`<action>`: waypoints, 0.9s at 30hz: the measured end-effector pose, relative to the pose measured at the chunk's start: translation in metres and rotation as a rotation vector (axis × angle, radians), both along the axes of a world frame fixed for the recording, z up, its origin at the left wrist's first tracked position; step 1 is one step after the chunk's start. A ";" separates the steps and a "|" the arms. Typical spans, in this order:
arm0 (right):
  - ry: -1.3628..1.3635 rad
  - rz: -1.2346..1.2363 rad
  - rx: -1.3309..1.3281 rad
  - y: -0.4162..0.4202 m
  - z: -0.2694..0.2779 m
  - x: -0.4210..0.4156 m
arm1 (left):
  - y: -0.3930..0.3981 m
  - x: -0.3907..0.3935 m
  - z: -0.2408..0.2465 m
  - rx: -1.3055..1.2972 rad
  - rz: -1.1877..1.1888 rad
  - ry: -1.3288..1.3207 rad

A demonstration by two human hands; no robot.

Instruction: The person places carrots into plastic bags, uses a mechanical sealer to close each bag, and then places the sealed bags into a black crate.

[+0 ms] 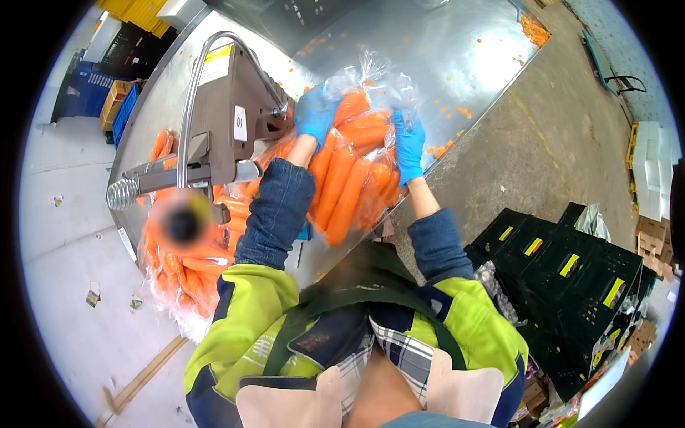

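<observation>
My left hand (316,115), in a blue glove, grips the upper left side of a clear plastic bag of whole carrots (342,187). The blue-gloved right hand (409,144) holds the bag's right side near its gathered top. The bag lies at the front edge of a metal table (364,32). Close by on the left stands a grey-brown machine (222,112) with a curved chrome bar (187,101) and a coil spring (122,193). More bagged carrots (187,278) lie under and in front of it, partly hidden by my left sleeve.
Small orange carrot pieces (463,112) are scattered on the table, with a heap (534,31) at its far right corner. Black crates (556,267) stand at lower right. A flat trolley (602,64) is by the wall. Blue crates (85,85) stand at left.
</observation>
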State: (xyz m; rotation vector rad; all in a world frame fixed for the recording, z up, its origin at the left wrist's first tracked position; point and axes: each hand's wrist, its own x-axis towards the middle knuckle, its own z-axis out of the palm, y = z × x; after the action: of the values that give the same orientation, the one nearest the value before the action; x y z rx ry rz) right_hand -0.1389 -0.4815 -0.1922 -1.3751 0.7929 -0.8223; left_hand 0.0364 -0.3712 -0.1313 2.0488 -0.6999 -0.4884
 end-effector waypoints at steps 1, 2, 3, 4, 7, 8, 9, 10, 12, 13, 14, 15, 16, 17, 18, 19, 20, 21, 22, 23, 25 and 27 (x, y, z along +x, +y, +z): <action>-0.067 -0.023 0.067 -0.004 0.004 0.004 | -0.007 0.006 -0.004 -0.037 -0.034 -0.075; -0.086 -0.009 0.116 -0.008 0.007 0.006 | -0.017 0.013 -0.017 0.017 -0.052 -0.219; -0.102 0.010 0.166 -0.009 0.007 0.007 | -0.027 0.021 -0.041 0.075 -0.063 -0.360; -0.112 0.018 0.217 -0.013 0.006 0.005 | -0.039 0.020 -0.045 0.132 -0.083 -0.494; -0.154 -0.030 0.360 -0.023 -0.015 0.002 | -0.066 0.022 -0.019 0.555 -0.175 -0.311; -0.152 -0.039 0.399 -0.023 -0.018 -0.001 | -0.077 0.025 -0.010 0.699 -0.215 -0.218; -0.154 -0.044 0.433 -0.024 -0.012 -0.002 | -0.082 0.027 -0.005 0.737 -0.257 -0.201; -0.156 -0.049 0.467 -0.025 -0.006 -0.002 | -0.085 0.027 -0.001 0.774 -0.299 -0.184; -0.106 -0.046 0.587 -0.024 0.011 -0.001 | -0.082 0.030 0.001 0.739 -0.341 -0.186; -0.077 -0.056 0.653 -0.021 0.020 -0.005 | -0.077 0.031 -0.005 0.669 -0.355 -0.203; -0.075 -0.039 0.668 -0.018 0.029 -0.008 | -0.071 0.032 -0.011 0.599 -0.366 -0.218; -0.079 -0.019 0.686 -0.017 0.038 -0.008 | -0.065 0.035 -0.012 0.473 -0.427 -0.232; -0.079 -0.004 0.707 -0.015 0.047 -0.009 | -0.057 0.036 -0.016 0.348 -0.490 -0.239; -0.141 -0.002 0.731 -0.012 0.058 -0.006 | -0.050 0.039 -0.019 0.222 -0.547 -0.242; -0.196 -0.007 0.761 -0.007 0.067 -0.005 | -0.045 0.040 -0.018 0.159 -0.536 -0.129; -0.247 -0.016 0.799 -0.001 0.074 -0.005 | -0.038 0.028 0.002 0.166 -0.523 -0.184; -0.236 0.000 0.800 0.005 0.087 -0.012 | -0.039 0.007 0.034 0.381 -0.491 -0.259; -0.231 0.033 0.798 0.009 0.107 -0.013 | -0.036 -0.009 0.055 0.592 -0.446 -0.347; -0.243 0.079 0.779 0.009 0.120 -0.009 | -0.029 -0.010 0.049 0.526 -0.398 -0.418; -0.248 0.108 0.739 0.007 0.123 -0.007 | -0.023 -0.009 0.039 0.454 -0.352 -0.488; -0.253 0.168 0.640 0.000 0.139 -0.005 | -0.014 -0.007 0.038 0.241 -0.255 -0.522; -0.239 0.077 0.611 -0.002 0.171 -0.005 | 0.006 -0.014 0.047 -0.021 -0.157 -0.444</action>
State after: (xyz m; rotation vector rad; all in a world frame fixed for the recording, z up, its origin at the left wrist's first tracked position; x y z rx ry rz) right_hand -0.1439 -0.4833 -0.0216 -0.7439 0.7187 -0.5996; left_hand 0.0221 -0.3653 -0.0842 2.1122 -1.1288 -0.1067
